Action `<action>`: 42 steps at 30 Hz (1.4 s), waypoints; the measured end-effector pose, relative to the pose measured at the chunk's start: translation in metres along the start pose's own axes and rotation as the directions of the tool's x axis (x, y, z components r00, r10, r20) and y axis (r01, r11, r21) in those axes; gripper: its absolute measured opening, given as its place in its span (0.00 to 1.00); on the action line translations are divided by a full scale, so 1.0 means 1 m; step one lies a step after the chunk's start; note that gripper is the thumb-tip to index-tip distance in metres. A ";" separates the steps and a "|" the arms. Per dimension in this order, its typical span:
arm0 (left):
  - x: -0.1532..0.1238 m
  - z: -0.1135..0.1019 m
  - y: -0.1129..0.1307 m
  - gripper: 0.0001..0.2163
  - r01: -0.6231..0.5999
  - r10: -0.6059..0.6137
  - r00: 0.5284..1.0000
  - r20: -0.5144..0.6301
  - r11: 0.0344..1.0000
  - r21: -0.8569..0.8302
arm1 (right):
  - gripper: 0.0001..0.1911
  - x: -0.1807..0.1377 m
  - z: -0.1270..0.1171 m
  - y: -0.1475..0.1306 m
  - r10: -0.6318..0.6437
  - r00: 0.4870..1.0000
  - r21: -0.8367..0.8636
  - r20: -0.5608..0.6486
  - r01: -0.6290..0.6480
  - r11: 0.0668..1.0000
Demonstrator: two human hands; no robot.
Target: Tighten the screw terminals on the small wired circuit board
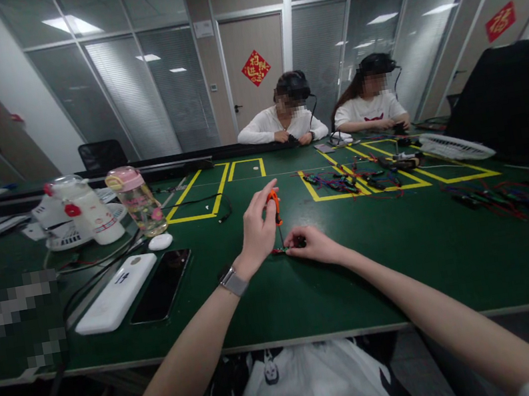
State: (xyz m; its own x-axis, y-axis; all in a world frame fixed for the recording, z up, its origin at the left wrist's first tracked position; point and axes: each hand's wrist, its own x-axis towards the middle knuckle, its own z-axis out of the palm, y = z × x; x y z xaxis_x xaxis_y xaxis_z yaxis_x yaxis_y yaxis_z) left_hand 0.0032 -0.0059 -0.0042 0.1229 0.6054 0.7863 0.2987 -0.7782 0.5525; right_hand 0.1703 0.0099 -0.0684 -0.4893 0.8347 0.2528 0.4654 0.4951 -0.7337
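Observation:
My left hand (257,229) holds an orange-handled screwdriver (275,206) upright, its tip pointing down at a small dark part (297,242) on the green table (349,278). My right hand (310,244) pinches that small part and pins it to the table surface, right beside the screwdriver tip. A silver watch sits on my left wrist. The part is too small to make out in detail.
A white power bank (117,292), a black phone (161,285), a white mouse (160,242), two bottles (137,201) and a fan lie at left. Wire bundles (353,180) fill yellow-taped boxes and the right side (523,198). Two people sit at the far edge.

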 end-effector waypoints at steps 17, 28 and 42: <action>0.001 0.000 0.000 0.16 -0.026 0.026 1.000 0.003 1.000 -0.004 | 0.05 0.000 0.000 0.002 0.001 1.000 -0.007 0.007 -0.001 1.000; 0.001 -0.001 0.002 0.12 -0.033 0.038 0.998 -0.055 0.994 0.101 | 0.06 0.000 0.001 0.002 0.000 1.000 0.007 -0.005 0.000 1.000; 0.001 -0.002 0.003 0.11 -0.065 0.077 0.993 -0.085 0.988 0.138 | 0.06 0.000 0.000 0.000 0.013 1.000 -0.017 -0.001 -0.013 1.000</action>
State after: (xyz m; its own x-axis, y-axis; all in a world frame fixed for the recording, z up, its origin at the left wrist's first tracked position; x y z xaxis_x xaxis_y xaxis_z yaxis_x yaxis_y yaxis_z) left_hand 0.0025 -0.0083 -0.0016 0.0646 0.5272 0.8473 0.4179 -0.7853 0.4568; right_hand 0.1703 0.0096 -0.0685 -0.4825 0.8413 0.2437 0.4840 0.4880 -0.7264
